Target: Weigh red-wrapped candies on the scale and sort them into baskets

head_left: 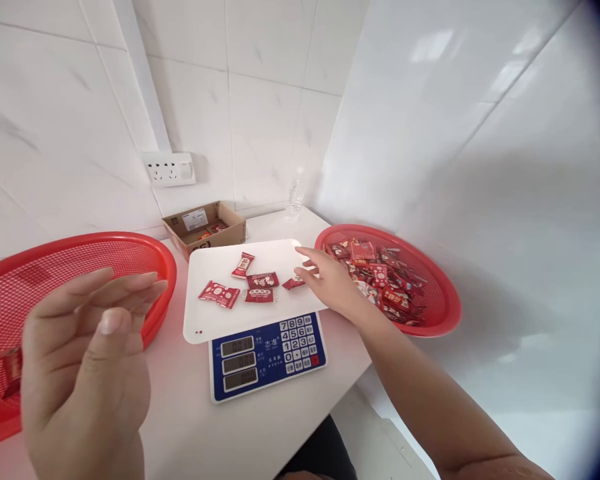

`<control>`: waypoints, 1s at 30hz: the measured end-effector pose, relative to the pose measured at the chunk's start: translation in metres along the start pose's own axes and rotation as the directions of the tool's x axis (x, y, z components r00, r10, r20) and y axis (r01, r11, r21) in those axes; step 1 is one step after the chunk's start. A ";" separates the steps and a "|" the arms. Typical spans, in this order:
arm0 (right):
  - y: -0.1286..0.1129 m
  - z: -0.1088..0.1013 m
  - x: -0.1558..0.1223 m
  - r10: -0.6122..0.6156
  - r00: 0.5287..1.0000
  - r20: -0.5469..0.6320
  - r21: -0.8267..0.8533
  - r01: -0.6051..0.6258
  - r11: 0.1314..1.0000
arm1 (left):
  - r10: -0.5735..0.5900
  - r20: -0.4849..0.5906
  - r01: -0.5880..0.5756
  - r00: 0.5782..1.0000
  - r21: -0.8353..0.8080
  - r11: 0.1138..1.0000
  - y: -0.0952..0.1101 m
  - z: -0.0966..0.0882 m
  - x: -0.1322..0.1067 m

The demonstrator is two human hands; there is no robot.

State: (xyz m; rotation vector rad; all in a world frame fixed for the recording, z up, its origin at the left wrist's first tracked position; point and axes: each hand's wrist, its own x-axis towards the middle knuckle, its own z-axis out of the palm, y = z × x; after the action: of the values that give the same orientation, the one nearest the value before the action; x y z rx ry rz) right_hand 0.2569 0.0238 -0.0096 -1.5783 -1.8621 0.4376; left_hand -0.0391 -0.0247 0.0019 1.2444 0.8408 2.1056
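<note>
Your right hand point(333, 283) is out over the white tray point(215, 327) of the scale point(267, 353), fingers spread, tips touching the small red packet point(293, 283) at the tray's right edge, with no closed grip on it. Pinch it by the crimped end and lift it straight up, I'd say, so you don't press on the tray or nudge the four other packets point(260, 287) beside it. Your left hand point(87, 347) hangs open and empty by the left basket point(80, 243), where one packet lies. The full right basket point(445, 300) sits under your wrist, so mind its rim. The cardboard box point(207, 230) and bottle point(294, 197) stand behind on the tabletop point(190, 413), out of your way.
</note>
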 end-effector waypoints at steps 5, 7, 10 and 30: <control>-0.004 0.025 -0.008 0.005 0.987 0.160 -0.050 0.003 0.999 | 0.019 -0.038 -0.017 0.999 0.040 0.999 0.018 0.022 -0.005; -0.011 0.034 -0.004 -0.017 0.973 0.230 -0.055 0.031 0.998 | 0.013 -0.031 -0.012 0.999 0.026 1.000 0.022 0.025 -0.008; -0.027 0.047 0.011 -0.038 0.952 0.303 -0.085 0.067 0.994 | 0.022 -0.024 -0.022 0.999 0.014 1.000 0.028 0.028 -0.012; -0.036 0.042 0.023 -0.144 0.947 0.286 -0.236 0.215 0.948 | 0.033 0.066 -0.036 0.997 0.053 0.998 0.034 0.022 -0.015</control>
State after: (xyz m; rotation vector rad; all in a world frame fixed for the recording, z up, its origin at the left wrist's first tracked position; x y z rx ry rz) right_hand 0.2011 0.0446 -0.0120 -1.5564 -2.3320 0.3405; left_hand -0.0173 -0.0524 0.0271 1.3577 0.8580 2.0697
